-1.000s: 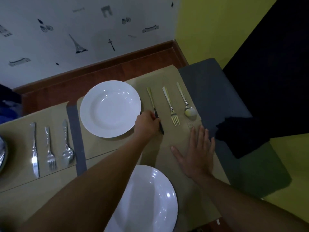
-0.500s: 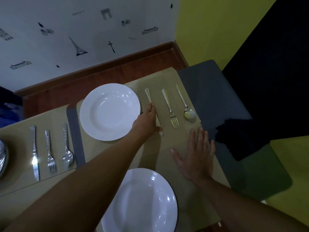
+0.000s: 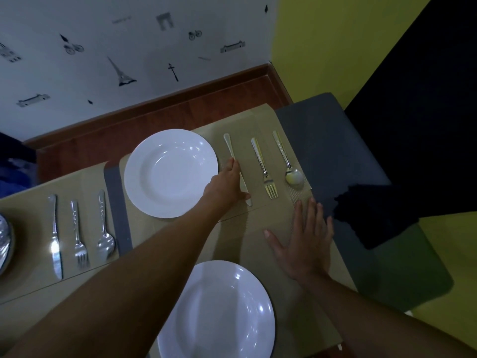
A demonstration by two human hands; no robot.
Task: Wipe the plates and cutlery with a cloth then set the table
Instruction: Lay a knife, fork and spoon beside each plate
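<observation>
A white far plate [image 3: 170, 173] sits on a beige placemat [image 3: 260, 120]. Right of it lie a knife [image 3: 230, 147], a fork [image 3: 262, 165] and a spoon [image 3: 288, 164], side by side. My left hand [image 3: 227, 184] lies between the plate and the knife, its fingers stretched along the knife's middle and the thumb near the blade tip. My right hand [image 3: 304, 244] rests flat with spread fingers on the near placemat [image 3: 247, 241]. A second white plate [image 3: 216, 313] sits close to me. A dark cloth [image 3: 374, 218] lies crumpled at the right.
To the left, another placemat carries a knife [image 3: 54, 236], a fork [image 3: 77, 236] and a spoon [image 3: 104, 228]. A shiny metal dish [image 3: 4, 244] shows at the left edge. The grey table top [image 3: 322, 140] ends at a wall behind and a yellow floor on the right.
My left hand has pushed the knife away from me and lined it up with the fork, and its fingers have uncurled. My right hand has stayed flat on the mat.
</observation>
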